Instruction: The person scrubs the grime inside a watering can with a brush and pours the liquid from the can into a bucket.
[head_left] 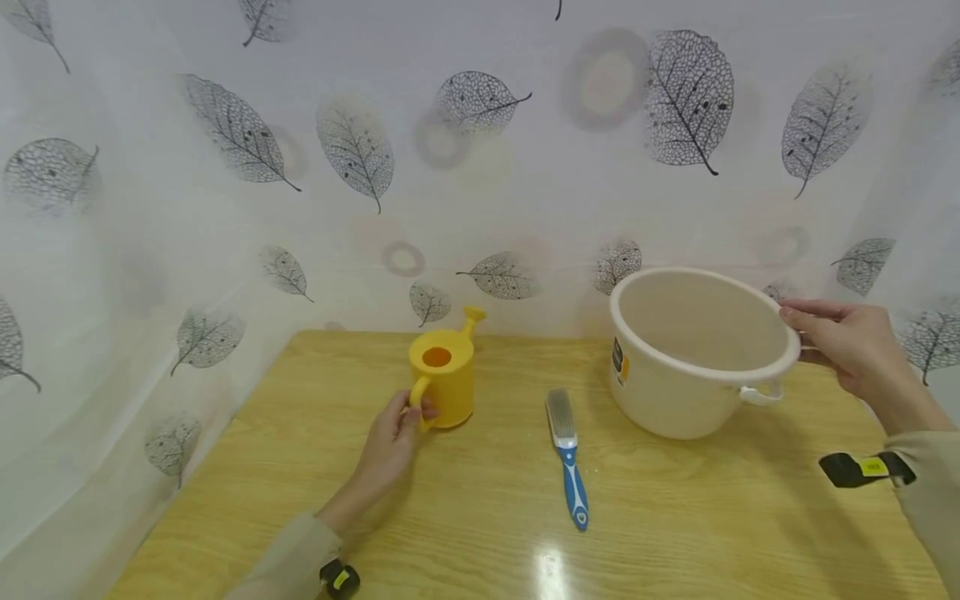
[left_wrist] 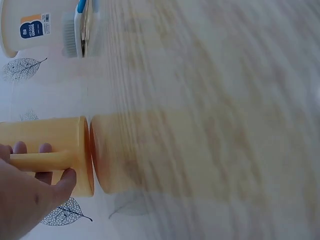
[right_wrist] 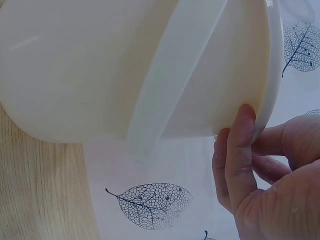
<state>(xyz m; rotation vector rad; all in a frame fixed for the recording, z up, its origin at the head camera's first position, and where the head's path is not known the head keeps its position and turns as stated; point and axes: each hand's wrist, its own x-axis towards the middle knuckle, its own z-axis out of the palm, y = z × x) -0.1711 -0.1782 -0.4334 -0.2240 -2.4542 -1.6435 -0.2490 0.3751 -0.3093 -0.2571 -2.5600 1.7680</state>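
Note:
My left hand [head_left: 392, 433] grips the handle of a yellow watering can [head_left: 453, 387], thumb and fingers around it. The can stands upright at the back of the table, its spout toward the wall. In the left wrist view, the base of the watering can [left_wrist: 75, 130] is close to its reflection; whether it fully touches the table I cannot tell. At the right, my right hand [head_left: 858, 346] pinches the rim of a cream plastic bucket [head_left: 675, 404], which is tilted slightly. The bucket's band-like handle [right_wrist: 170, 75] hangs across its side in the right wrist view.
Between can and bucket lies a scrub brush [head_left: 570, 467] with a blue and white handle, bristles up. The wooden table [head_left: 465, 533] ends at a pale curtain [head_left: 525, 200] with leaf prints, which also runs along the left side.

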